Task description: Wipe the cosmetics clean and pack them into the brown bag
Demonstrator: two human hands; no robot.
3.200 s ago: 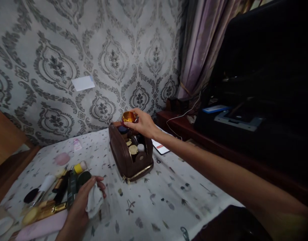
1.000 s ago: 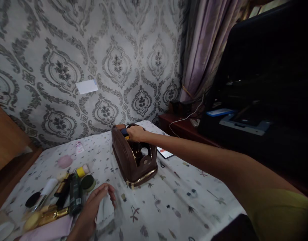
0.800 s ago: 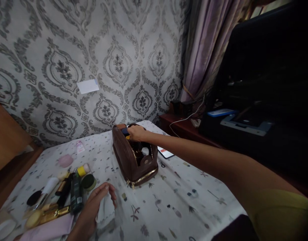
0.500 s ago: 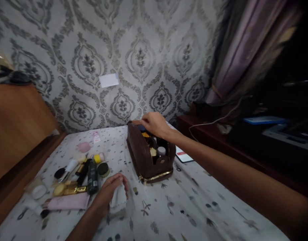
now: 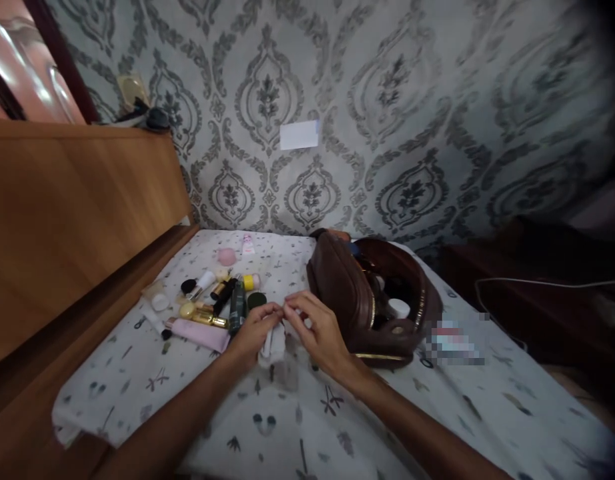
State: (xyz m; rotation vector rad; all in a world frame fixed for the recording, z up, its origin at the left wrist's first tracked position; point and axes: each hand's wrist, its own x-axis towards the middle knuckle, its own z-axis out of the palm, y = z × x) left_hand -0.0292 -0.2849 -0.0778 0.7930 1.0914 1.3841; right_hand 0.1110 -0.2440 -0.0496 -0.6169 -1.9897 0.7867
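Note:
My left hand (image 5: pixel 256 332) is closed around a small white, soft-looking item with a see-through lower part (image 5: pixel 274 348); its kind is unclear. My right hand (image 5: pixel 318 331) has thumb and fingers brought together at my left fingertips; whatever they pinch is hidden. Just right of my hands stands a brown toiletry bag (image 5: pixel 337 287), unzipped wide, with a white-capped container (image 5: pixel 397 308) and other items inside. Left of my hands lie a pink tube (image 5: pixel 197 333), a dark green bottle (image 5: pixel 237 308), a gold tube (image 5: pixel 210 318) and a round dark-lidded jar (image 5: pixel 256 300).
A pink sponge (image 5: pixel 227 257) and a small pink-and-white tube (image 5: pixel 248 245) lie towards the wall. A makeup brush (image 5: pixel 155 319) is at the left. A wooden panel (image 5: pixel 82 220) borders the left side. A blurred-out flat object (image 5: pixel 455 341) lies right of the bag.
My right hand has left the bag's far end and come to my left hand. The bag's opening is spread wider. The view has swung left.

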